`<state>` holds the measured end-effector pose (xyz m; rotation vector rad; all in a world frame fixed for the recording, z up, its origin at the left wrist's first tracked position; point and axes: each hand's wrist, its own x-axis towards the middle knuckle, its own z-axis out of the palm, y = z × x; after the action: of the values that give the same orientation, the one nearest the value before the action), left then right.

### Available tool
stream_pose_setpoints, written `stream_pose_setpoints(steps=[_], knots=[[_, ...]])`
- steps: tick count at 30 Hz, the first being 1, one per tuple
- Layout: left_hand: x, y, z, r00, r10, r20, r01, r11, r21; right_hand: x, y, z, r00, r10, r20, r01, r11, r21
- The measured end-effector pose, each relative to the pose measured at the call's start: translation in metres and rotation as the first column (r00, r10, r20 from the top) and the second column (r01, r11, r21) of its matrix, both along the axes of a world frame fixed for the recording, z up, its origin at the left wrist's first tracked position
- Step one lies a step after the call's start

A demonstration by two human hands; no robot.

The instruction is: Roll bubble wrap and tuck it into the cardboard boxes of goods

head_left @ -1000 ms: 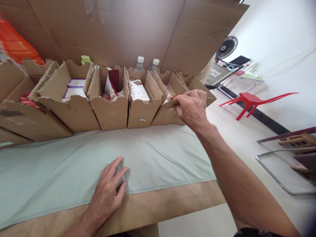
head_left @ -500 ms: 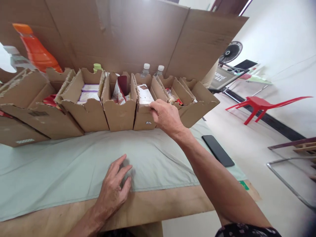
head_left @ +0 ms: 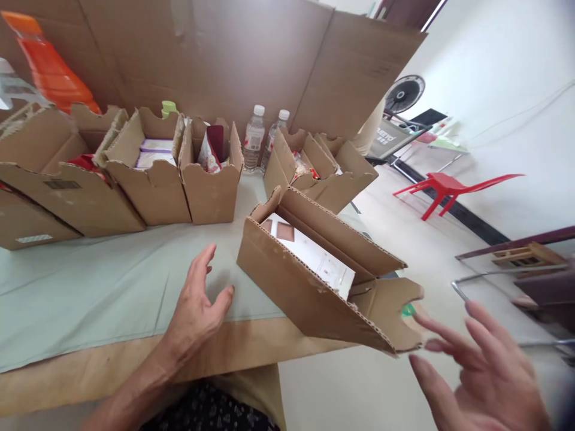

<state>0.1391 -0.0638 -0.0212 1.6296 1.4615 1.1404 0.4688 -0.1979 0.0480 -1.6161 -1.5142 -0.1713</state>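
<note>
Free to pass over bare cloth [head_left: 99, 278] at 9 o'clock from the left hand [head_left: 195, 305]; barred at 12 by cardboard boxes [head_left: 209, 194], at 3 by the angled box [head_left: 287, 275]. From that box, open at 11 o'clock through the row's gap, then stopped by 2 bottles [head_left: 254, 142] backed by a cardboard panel [head_left: 251, 60]. Inside, free at 4 o'clock, past the white carton [head_left: 317, 257].

Right hand [head_left: 492, 374] cropped, orange bottle [head_left: 54, 75] partly hidden
</note>
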Motion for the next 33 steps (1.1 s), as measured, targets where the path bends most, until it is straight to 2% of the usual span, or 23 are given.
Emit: stream_pose_setpoints(steps=[2,4,5,7,9,11,14,16,19,21,23,26,28,30,33], knots=[[0.014,0.015,0.009,0.996,-0.054,0.065,0.054,0.999,0.004,-0.006,-0.014,-0.020,0.985,-0.092,-0.147,0.070,0.986,-0.150],[0.030,0.029,0.014,0.981,-0.139,0.137,0.140,0.990,0.001,-0.019,-0.016,-0.038,0.970,-0.163,-0.178,0.092,0.932,-0.352],[0.037,0.033,0.015,0.968,-0.181,0.173,0.184,0.983,-0.004,-0.026,-0.013,-0.045,0.968,-0.188,-0.169,0.105,0.907,-0.408],[0.045,0.033,0.014,0.945,-0.229,0.235,0.233,0.972,0.008,-0.039,-0.001,-0.057,0.965,-0.218,-0.147,0.138,0.896,-0.422],[0.041,0.020,0.009,0.945,-0.189,0.266,0.185,0.982,0.041,-0.050,0.015,-0.061,0.972,-0.203,-0.118,0.142,0.907,-0.396],[0.024,0.000,0.002,0.964,-0.073,0.257,0.063,0.997,0.046,-0.061,0.035,-0.058,0.990,-0.109,-0.093,0.069,0.932,-0.357],[-0.016,-0.023,-0.003,0.967,0.112,0.227,-0.121,0.992,0.029,-0.088,0.075,-0.048,0.988,0.110,-0.108,-0.135,0.954,-0.266],[-0.042,-0.019,-0.002,0.956,0.188,0.223,-0.201,0.979,0.037,-0.113,0.110,-0.041,0.958,0.239,-0.157,-0.270,0.937,-0.223],[-0.068,0.007,-0.002,0.940,0.253,0.230,-0.280,0.956,0.092,-0.146,0.159,-0.040,0.910,0.336,-0.243,-0.388,0.898,-0.209],[-0.078,0.022,-0.006,0.931,0.283,0.229,-0.316,0.940,0.126,-0.158,0.179,-0.046,0.885,0.345,-0.312,-0.423,0.878,-0.227],[-0.088,0.026,-0.014,0.927,0.316,0.202,-0.346,0.929,0.132,-0.162,0.184,-0.058,0.869,0.324,-0.374,-0.433,0.863,-0.259],[-0.109,0.013,-0.025,0.931,0.357,0.084,-0.365,0.921,0.133,-0.155,0.179,-0.079,0.890,0.237,-0.389,-0.387,0.844,-0.371],[-0.131,0.001,-0.027,0.913,0.406,-0.023,-0.399,0.905,0.149,-0.148,0.176,-0.090,0.917,0.170,-0.360,-0.328,0.835,-0.441],[-0.162,-0.006,-0.023,0.854,0.506,-0.126,-0.480,0.857,0.188,-0.144,0.174,-0.095,0.935,0.127,-0.330,-0.286,0.821,-0.494],[-0.227,-0.007,-0.011,0.667,0.686,-0.290,-0.622,0.727,0.290,-0.142,0.174,-0.096,0.956,0.100,-0.274,-0.244,0.791,-0.561]])
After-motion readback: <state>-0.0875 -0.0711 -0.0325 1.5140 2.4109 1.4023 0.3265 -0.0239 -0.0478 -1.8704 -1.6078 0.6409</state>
